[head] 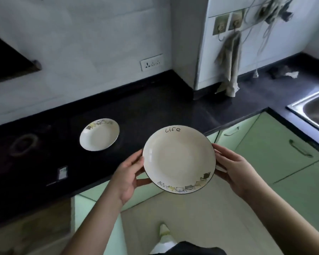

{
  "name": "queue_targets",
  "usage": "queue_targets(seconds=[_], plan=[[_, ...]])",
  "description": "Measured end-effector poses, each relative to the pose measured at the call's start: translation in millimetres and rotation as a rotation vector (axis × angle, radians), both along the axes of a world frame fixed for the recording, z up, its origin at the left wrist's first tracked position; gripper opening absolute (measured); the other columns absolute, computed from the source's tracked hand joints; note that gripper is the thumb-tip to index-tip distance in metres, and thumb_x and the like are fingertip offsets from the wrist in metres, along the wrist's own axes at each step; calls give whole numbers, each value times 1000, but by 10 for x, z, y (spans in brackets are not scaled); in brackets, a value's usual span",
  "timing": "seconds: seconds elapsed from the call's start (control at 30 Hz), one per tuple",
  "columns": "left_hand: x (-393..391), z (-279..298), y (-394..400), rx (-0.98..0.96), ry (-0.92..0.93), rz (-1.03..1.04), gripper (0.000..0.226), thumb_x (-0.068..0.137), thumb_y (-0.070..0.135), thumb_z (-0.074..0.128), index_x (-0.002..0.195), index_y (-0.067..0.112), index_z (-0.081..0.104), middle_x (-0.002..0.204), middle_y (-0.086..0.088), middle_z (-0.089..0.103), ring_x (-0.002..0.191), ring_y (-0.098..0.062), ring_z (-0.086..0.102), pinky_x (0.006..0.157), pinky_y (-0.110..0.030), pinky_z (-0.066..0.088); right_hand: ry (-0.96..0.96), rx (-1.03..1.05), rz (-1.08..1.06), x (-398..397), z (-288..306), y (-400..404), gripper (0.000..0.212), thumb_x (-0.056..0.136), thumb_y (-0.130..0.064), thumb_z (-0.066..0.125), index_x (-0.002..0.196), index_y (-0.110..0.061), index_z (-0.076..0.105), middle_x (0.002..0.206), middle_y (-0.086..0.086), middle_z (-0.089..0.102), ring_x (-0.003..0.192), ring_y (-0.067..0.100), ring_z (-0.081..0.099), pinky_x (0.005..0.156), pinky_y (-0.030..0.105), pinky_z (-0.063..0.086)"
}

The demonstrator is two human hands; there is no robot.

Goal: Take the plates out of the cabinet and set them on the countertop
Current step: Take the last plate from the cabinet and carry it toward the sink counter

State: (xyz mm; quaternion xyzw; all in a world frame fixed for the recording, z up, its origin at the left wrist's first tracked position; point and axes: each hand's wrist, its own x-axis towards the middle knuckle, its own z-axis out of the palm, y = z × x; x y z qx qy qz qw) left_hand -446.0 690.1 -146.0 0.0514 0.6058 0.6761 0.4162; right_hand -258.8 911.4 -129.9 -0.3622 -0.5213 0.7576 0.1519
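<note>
A cream plate (179,159) with the word "life" and a row of small drawings on its rim hangs in the air just in front of the black countertop (155,107). My left hand (129,175) grips its left edge, thumb on the rim and fingers underneath. My right hand (234,166) grips the right edge the same way. A second, similar plate (99,134) lies flat on the countertop, to the left of and beyond the held one. The cabinet the plates come from is not identifiable in view.
Green cabinet doors (276,144) with handles run under the counter. A steel sink (315,111) sits at the right. A cloth (230,70) hangs from the wall by the corner column. A small packet (62,172) lies near the counter's front edge, and a wall socket (151,62) is behind.
</note>
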Motion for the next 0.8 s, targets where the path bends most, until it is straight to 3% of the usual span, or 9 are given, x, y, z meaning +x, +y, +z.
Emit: queue_targets(seconds=[0.17,0.37,0.6,0.8], plan=[[-680,-42,-49,11,-58,87,31,97,17,56,123,28,67,114,-2,74,94,-20,71,70,-44,59,-24,37,98,-820,-21,57,28,98,-20,52,105,-38,73,107,-7,74,96,7,69,66,19,56],[-1254,-97,144,-5,-82,64,28,97,20,56,113,36,73,115,3,73,96,-16,71,69,-41,59,-64,19,109,-1377,-182,284,29,98,-17,52,103,-37,74,106,-5,75,94,10,71,65,20,56],[-1715,-405,652,-74,-167,112,32,98,16,55,125,29,66,119,-2,72,108,-24,67,70,-43,59,-96,12,141,-1925,-521,862,33,99,-10,49,101,-31,75,87,-1,77,73,14,73,59,23,57],[-2027,-725,1130,-180,-247,218,33,99,14,54,125,31,65,116,2,73,110,-25,66,70,-46,60,-191,-14,221,-2460,-866,1406,32,99,-11,50,100,-33,73,101,3,76,91,21,73,67,26,58]])
